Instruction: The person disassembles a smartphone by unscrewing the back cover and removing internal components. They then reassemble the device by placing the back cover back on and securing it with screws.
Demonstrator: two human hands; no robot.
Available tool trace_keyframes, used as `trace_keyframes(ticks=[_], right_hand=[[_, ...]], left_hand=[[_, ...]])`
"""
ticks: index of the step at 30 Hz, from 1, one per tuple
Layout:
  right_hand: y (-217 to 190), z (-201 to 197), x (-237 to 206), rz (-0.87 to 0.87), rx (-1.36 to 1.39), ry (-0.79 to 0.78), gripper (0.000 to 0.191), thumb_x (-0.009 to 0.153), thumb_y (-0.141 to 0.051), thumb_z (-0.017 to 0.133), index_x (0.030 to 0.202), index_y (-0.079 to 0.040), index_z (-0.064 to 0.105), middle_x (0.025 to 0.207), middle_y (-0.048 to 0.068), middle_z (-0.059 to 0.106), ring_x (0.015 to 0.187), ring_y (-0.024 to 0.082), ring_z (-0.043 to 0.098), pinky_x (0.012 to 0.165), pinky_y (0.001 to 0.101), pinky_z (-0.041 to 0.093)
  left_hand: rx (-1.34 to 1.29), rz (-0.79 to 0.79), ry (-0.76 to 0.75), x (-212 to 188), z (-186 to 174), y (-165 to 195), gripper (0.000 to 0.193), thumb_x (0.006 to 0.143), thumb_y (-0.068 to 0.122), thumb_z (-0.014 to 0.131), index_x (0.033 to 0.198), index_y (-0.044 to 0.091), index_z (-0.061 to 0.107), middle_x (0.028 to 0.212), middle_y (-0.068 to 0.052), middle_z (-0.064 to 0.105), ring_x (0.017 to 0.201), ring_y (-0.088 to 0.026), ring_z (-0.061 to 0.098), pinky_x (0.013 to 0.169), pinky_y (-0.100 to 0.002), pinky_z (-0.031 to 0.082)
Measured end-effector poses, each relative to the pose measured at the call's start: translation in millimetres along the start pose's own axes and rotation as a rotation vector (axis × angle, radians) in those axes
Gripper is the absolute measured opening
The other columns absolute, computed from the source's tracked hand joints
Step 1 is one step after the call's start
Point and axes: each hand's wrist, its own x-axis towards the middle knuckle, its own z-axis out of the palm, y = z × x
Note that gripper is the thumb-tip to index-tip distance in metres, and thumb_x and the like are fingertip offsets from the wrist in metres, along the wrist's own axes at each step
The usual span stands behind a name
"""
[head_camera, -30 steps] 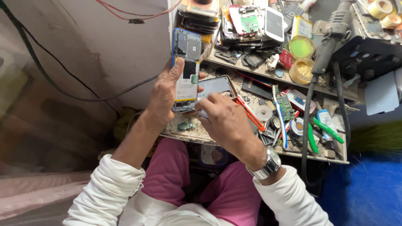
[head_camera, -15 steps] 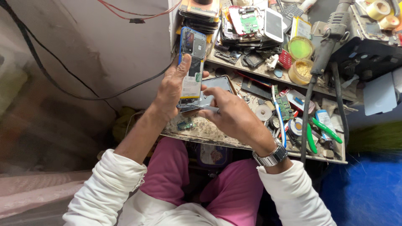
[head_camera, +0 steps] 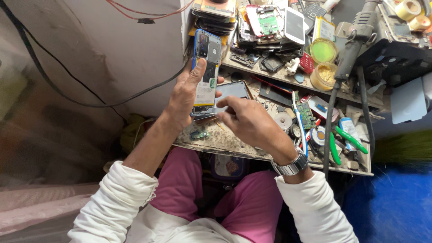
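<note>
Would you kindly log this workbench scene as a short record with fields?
Left hand: grips an opened blue-framed phone, its innards exposed, held upright.
Right hand: fingertips at the phone's lower end; whether it holds anything is unclear.
Wrist: silver metal watch.
Bench: stained, cluttered; green-handled pliers, stacked phones.

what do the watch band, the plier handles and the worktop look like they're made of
Watch band: likely polished metal, silvery with linked segments that catch light. Plier handles: probably plastic or rubber sleeves, smooth and bright green. Worktop: pale, speckled and grimy; possibly stone or laminate, too dirty to tell.
</note>
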Motion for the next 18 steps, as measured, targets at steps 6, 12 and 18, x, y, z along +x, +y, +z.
trace_keyframes(ticks=[6, 12, 18], right_hand=[[-2, 0, 0, 0.107, 0.016, -0.032, 0.027, 0.093, -0.030, 0.073, 0.112, -0.012, 0.074, 0.090, 0.013, 0.075, 0.078, 0.027, 0.074, 0.072, 0.0377, 0.057], [3, -3, -4, -0.174, -0.032, 0.142, 0.022, 0.080, -0.022, 0.082, 0.097, -0.010, 0.075, 0.092, 0.007, 0.070, 0.081, 0.025, 0.072, 0.072, 0.0367, 0.057], [18, -7, -5, -0.166, -0.066, 0.179, 0.020, 0.085, -0.019, 0.077, 0.102, -0.008, 0.075, 0.095, 0.012, 0.070, 0.084, 0.032, 0.070, 0.073, 0.0415, 0.055]], left_hand=[[-0.002, 0.014, -0.021, 1, -2, 0, 0.063, 0.096, 0.058, 0.060, 0.129, 0.004, 0.059, 0.099, -0.012, 0.072, 0.077, -0.016, 0.073, 0.068, -0.029, 0.064], [-0.004, 0.031, -0.018, -2, -4, 5, 0.066, 0.100, 0.056, 0.055, 0.135, 0.001, 0.058, 0.106, -0.015, 0.071, 0.086, -0.016, 0.074, 0.073, -0.030, 0.065], [-0.038, 0.061, -0.054, -14, -6, 16, 0.070, 0.102, 0.058, 0.047, 0.141, -0.001, 0.056, 0.123, -0.016, 0.069, 0.096, -0.020, 0.071, 0.077, -0.033, 0.064]])
